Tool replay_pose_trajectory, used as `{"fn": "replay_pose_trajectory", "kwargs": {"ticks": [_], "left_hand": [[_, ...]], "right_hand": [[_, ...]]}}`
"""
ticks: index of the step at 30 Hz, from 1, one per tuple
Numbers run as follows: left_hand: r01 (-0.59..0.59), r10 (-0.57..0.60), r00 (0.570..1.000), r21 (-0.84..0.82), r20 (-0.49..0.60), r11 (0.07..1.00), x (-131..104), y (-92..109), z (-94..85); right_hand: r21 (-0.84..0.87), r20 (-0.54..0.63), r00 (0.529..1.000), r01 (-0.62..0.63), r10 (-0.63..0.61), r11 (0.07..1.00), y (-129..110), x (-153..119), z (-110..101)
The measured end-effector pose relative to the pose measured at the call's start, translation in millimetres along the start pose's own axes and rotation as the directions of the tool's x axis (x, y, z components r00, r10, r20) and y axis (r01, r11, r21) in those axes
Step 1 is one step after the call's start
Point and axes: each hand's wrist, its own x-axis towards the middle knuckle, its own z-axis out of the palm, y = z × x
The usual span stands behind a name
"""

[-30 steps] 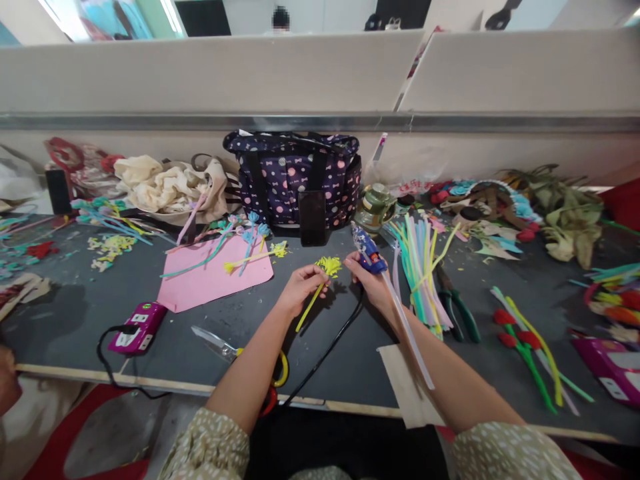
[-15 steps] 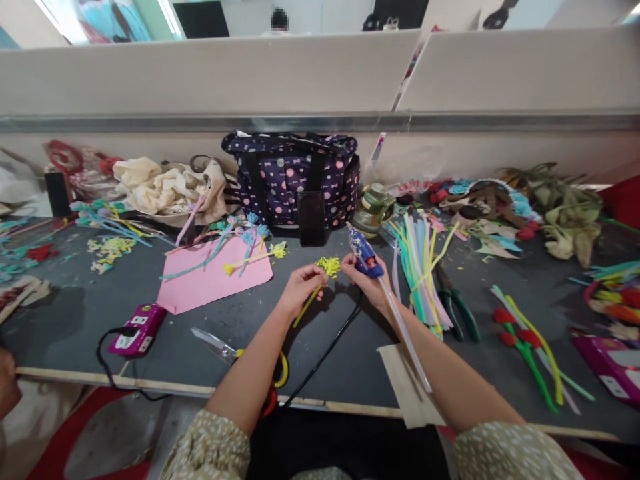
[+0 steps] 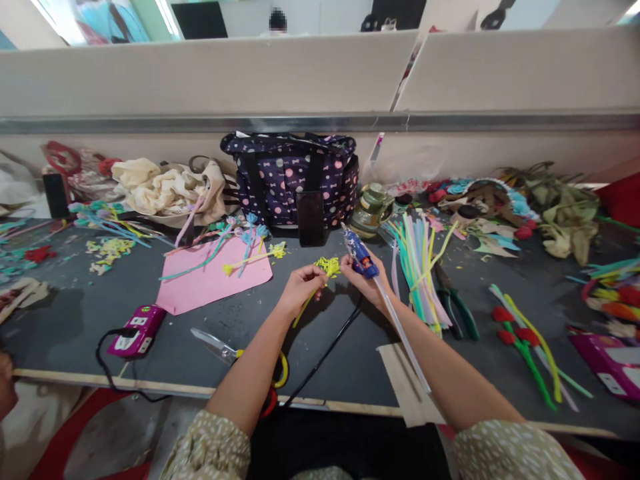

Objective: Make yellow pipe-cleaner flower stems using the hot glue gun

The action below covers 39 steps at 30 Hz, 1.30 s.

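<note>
My left hand [image 3: 303, 288] pinches a yellow pipe cleaner [image 3: 303, 311] that slants down toward me. In my right hand [image 3: 367, 280] is a blue glue gun [image 3: 363, 257], its nozzle pointing up and away and a long clear glue stick [image 3: 406, 340] trailing out of its back over my forearm. A small pile of yellow clippings [image 3: 329, 267] lies just beyond and between my hands. The right fingertips are close to the left ones but apart. Yellow-handled scissors [image 3: 216, 343] lie partly under my left forearm.
A dark patterned bag [image 3: 290, 175] stands behind a black phone [image 3: 311, 219]. Pink paper [image 3: 215, 277] lies left, beside a purple power strip [image 3: 137, 331]. Right are bundled pipe cleaners [image 3: 420, 267], green pliers [image 3: 457, 307] and red-tipped stems [image 3: 525, 343]. A person's hand [image 3: 7, 387] shows at far left.
The glue gun and my right hand have shifted slightly left, with the nozzle a little further left. My left hand holds the yellow pipe cleaner almost unchanged.
</note>
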Motion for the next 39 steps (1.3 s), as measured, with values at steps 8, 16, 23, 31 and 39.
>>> {"fn": "replay_pose_trajectory", "kwargs": {"ticks": [8,16,23,31,39], "left_hand": [[-0.014,0.014,1.0,0.014,0.018,1.0,0.7,-2.2,-1.4],[0.007,-0.007,1.0,0.013,0.018,1.0,0.9,-1.9,-1.4],[0.042,-0.034,0.998,-0.16,0.05,0.986,-1.6,2.6,-2.9],[-0.015,0.034,0.997,-0.244,0.074,0.97,-3.7,5.2,-5.8],[-0.067,0.096,0.991,-0.266,0.095,0.962,-5.6,6.5,-7.2]], "right_hand": [[-0.085,0.003,0.997,0.083,-0.083,0.993,7.2,1.9,0.0],[-0.082,0.015,0.994,0.109,-0.108,0.991,12.0,1.2,-1.0],[0.074,-0.107,0.994,-0.017,0.025,0.997,11.5,-3.0,-7.2],[0.116,-0.103,0.993,-0.049,0.061,0.992,17.0,-1.4,-6.6],[0.077,-0.029,0.999,-0.017,0.019,0.997,22.9,-4.5,-4.8]]}}
